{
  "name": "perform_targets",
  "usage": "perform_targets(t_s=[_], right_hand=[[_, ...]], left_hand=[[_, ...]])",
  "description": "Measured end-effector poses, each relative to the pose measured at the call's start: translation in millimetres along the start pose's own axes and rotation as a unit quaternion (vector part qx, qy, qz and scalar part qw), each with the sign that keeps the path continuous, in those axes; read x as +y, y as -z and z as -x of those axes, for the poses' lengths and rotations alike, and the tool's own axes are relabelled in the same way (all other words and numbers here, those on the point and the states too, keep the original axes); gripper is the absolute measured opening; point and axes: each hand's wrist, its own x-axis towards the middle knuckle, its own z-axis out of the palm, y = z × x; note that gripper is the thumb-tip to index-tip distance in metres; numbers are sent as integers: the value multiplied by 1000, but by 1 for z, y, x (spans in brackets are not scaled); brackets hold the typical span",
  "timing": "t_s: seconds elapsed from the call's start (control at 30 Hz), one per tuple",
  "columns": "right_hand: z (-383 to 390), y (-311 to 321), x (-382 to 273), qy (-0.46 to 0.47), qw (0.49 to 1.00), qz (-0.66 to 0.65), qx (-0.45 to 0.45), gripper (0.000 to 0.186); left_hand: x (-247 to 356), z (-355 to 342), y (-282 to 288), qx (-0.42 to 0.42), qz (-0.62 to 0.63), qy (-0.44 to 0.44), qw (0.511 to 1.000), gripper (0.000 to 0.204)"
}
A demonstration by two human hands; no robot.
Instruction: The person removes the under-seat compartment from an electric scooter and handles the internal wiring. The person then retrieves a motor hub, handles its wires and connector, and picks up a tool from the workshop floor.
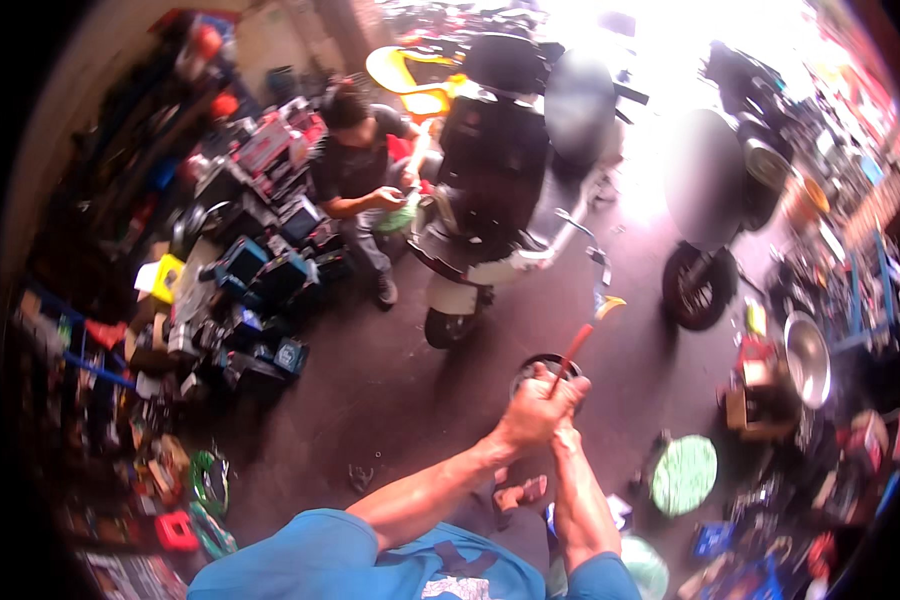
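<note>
My left hand [527,414] and my right hand [568,400] are closed together around a slim red-orange handle [575,343], held out in front of me and pointing up and away. Beyond its upper end is a blurred yellow curved piece [610,305] on something slim hanging by the scooter; whether it joins the handle I cannot tell. Just behind my hands is a dark round object [528,367], partly hidden by them.
A scooter [488,175] stands ahead, with another person [348,150] sitting at its left. A second two-wheeler [700,285] stands at the right. Piles of parts and batteries [260,270] line the left; a steel basin [808,360] and green round seat [685,475] are at the right.
</note>
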Motion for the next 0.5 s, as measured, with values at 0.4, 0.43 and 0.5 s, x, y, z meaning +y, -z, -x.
perform_targets(t_s=[0.4,0.43,0.5], right_hand=[[-54,135,50,-127,990,54,34,45],[-62,142,48,-129,990,54,31,45],[-70,150,48,-132,989,62,13,44]], left_hand=[[-68,-115,-25,-94,-7,119,988,41],[-80,-119,-31,-87,-24,99,991,42],[-95,-121,-41,-75,-50,33,995,42]])
